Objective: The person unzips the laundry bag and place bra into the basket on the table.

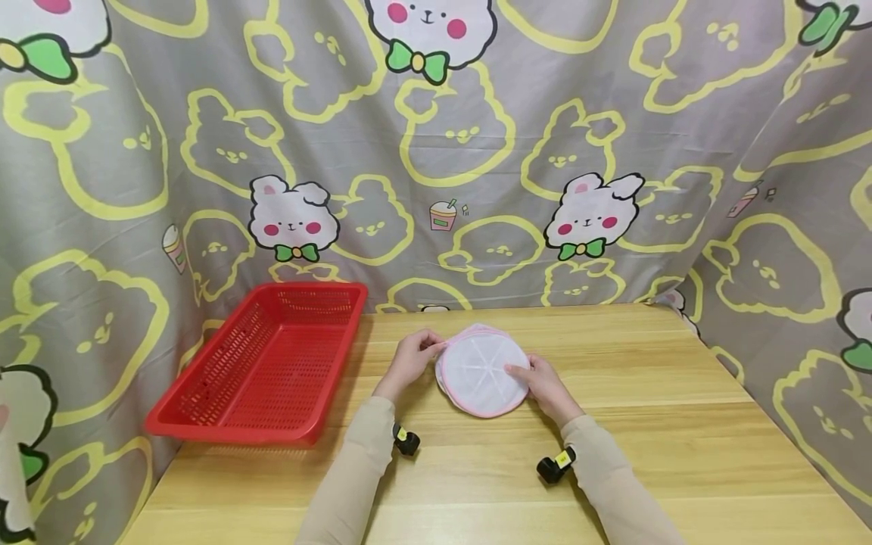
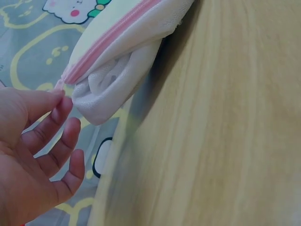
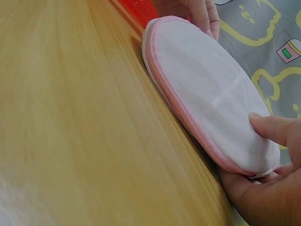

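A round white mesh laundry bag (image 1: 485, 378) with pink zipper trim is held tilted low over the wooden table. Its face shows pale lines radiating from the middle. In the left wrist view, the thumb and forefinger of my left hand (image 2: 35, 146) pinch a small pink tab (image 2: 60, 84) at the end of the zipper (image 2: 108, 42). White folded fabric (image 2: 110, 84) bulges out below the zipper. My right hand (image 3: 268, 188) grips the opposite edge, thumb on the upper face and fingers underneath.
A red perforated plastic basket (image 1: 235, 433) stands on the left of the wooden table (image 1: 613, 363). A grey cartoon-print curtain (image 1: 477, 204) hangs behind the table and along both sides. Small black cameras (image 1: 556, 465) are strapped to both wrists over beige sleeves.
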The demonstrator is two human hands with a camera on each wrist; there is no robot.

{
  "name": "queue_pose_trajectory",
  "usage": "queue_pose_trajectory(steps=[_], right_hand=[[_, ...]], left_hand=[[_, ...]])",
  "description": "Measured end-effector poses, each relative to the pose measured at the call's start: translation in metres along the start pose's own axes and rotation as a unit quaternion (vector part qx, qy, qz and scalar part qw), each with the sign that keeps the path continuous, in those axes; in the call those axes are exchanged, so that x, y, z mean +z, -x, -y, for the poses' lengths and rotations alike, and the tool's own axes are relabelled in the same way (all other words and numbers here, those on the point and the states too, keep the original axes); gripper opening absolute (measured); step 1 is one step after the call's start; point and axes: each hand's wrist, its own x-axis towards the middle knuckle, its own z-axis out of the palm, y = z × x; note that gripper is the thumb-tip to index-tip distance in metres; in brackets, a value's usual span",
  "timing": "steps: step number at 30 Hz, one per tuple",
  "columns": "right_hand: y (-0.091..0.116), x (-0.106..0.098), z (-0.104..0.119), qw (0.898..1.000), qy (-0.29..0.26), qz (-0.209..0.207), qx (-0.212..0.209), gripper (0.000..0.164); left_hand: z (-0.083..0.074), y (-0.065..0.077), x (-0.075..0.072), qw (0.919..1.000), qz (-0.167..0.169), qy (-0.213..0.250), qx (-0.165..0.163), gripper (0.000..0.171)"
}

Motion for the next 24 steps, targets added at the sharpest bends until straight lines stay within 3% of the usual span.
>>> queue_pose_trajectory(steps=[24], right_hand=[[0.0017,0.0002,0.0014,1.0,-0.006,0.009,0.005,0.047]], left_hand=[[0.006,0.0083,-0.0041,1.0,0.004,0.007,-0.002,0.011]])
